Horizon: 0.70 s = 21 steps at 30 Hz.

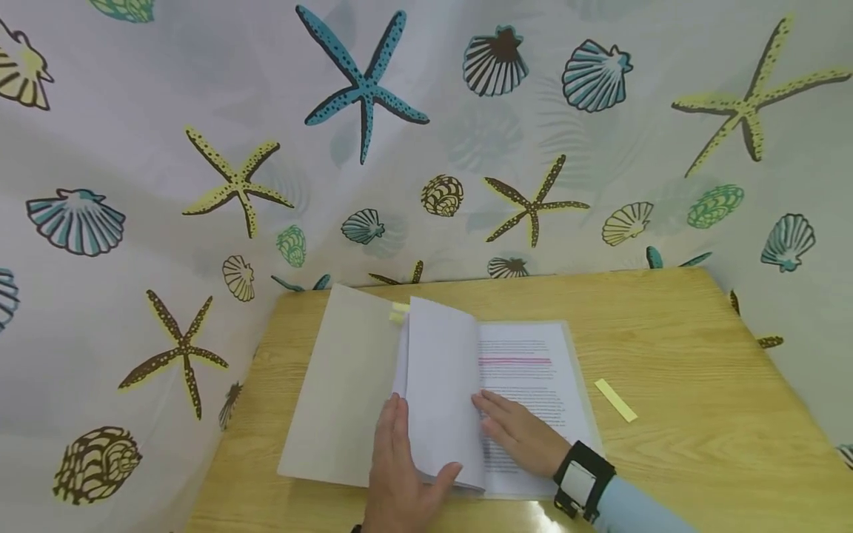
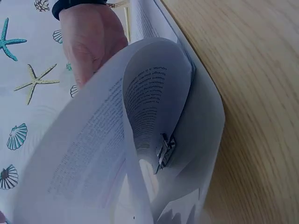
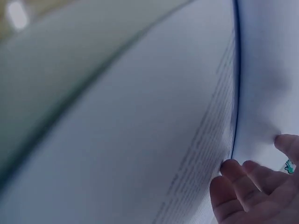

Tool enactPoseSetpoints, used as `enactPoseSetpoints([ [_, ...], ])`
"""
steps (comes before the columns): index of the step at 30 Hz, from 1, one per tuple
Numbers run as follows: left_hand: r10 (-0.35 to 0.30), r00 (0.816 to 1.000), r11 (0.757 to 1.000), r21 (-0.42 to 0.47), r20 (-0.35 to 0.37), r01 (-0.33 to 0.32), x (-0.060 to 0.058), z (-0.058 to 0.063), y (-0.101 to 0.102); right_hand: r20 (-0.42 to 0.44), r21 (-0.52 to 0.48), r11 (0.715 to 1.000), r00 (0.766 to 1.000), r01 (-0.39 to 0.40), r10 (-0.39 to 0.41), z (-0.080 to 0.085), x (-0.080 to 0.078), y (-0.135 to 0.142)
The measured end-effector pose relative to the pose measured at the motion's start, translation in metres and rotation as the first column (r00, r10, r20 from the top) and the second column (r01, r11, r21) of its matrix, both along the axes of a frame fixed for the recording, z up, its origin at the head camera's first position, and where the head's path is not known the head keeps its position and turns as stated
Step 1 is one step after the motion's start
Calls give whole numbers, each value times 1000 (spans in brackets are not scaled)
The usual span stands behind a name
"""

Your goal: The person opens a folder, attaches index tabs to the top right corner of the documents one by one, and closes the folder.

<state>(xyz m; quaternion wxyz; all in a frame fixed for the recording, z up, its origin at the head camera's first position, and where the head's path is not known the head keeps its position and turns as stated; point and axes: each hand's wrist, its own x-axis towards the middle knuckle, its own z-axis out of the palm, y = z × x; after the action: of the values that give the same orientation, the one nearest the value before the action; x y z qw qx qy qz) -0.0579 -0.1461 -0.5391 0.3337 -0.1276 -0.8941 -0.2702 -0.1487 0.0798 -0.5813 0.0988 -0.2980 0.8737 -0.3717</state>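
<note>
Head view: yellow-brown wood-grain table (image 1: 700, 355), white cloth printed with shells and starfish (image 1: 600, 148) behind it and at both sides. One open document folder with a cream cover (image 1: 336, 392) sits left of the table's middle, the cover's far corner reaching about the back edge. White turned sheets (image 1: 443, 385) stand bowed over the middle, count unclear. One white printed page (image 1: 526, 374) faces up on the right side, with what looks like two pink highlighter lines. Two small yellow tabs (image 1: 396, 318) show at the sheets' far end. One yellow paper strip (image 1: 616, 400) lies alone, beyond the folder's right edge.

Left hand (image 1: 406, 466): comes in over the table's near edge, fingers straight, together, pointing away, laid along the sheets' left edge; thumb spread right across their near edge. No grip seen. Right hand (image 1: 523, 437): fingers extended toward the far left, tips at the fold, palm over the printed page, nothing grasped. Black wrist strap (image 1: 583, 453), light blue sleeve (image 1: 633, 507).

Left wrist view: printed sheet curled into a loop; one dark metal clip (image 2: 166, 150) inside the folder. Right hand at top; can't make out the left.

Right wrist view: four right-hand digits visible, loosely bent, apart, tips by the fold, one on the blank sheet side.
</note>
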Motion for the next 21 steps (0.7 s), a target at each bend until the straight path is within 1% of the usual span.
enactPoseSetpoints([
  [1,20,1000,1000,12,-5,-20,-1,1,0,-8,13,1000,1000,-3,3,-1,0,-1],
  [4,78,997,996,48,26,-79,-2,3,0,-25,49,999,1000,-9,10,-4,0,-2],
  [5,87,996,994,56,34,-89,-2,4,0,-31,60,998,999,-10,12,-5,0,-2],
  [6,86,996,994,59,36,-88,-3,4,0,-39,66,998,999,-11,13,-5,0,-2],
  [8,68,996,997,38,55,-70,-4,2,1,-59,84,996,998,-12,17,-6,0,-2],
  [9,48,996,999,16,73,-50,-4,1,2,-65,89,996,998,-13,18,-6,-1,-1],
  [11,-14,995,999,-29,94,17,-5,-3,6,-84,98,995,996,-17,25,-5,-1,-1],
  [13,-79,988,991,-97,135,93,-6,-8,12,-103,103,994,994,-22,33,-5,-1,-1],
  [15,-145,973,971,-162,177,174,-6,-14,18,-121,110,994,992,-26,40,-4,-1,-2],
  [17,-188,956,945,-225,224,239,-6,-19,23,-141,113,993,989,-34,50,-5,-1,-3],
  [19,-210,938,919,-270,277,286,-6,-24,28,-150,122,992,987,-41,59,-6,-2,-3],
  [21,-200,919,903,-300,338,307,-7,-27,30,-158,129,991,985,-46,66,-7,-3,-4],
])
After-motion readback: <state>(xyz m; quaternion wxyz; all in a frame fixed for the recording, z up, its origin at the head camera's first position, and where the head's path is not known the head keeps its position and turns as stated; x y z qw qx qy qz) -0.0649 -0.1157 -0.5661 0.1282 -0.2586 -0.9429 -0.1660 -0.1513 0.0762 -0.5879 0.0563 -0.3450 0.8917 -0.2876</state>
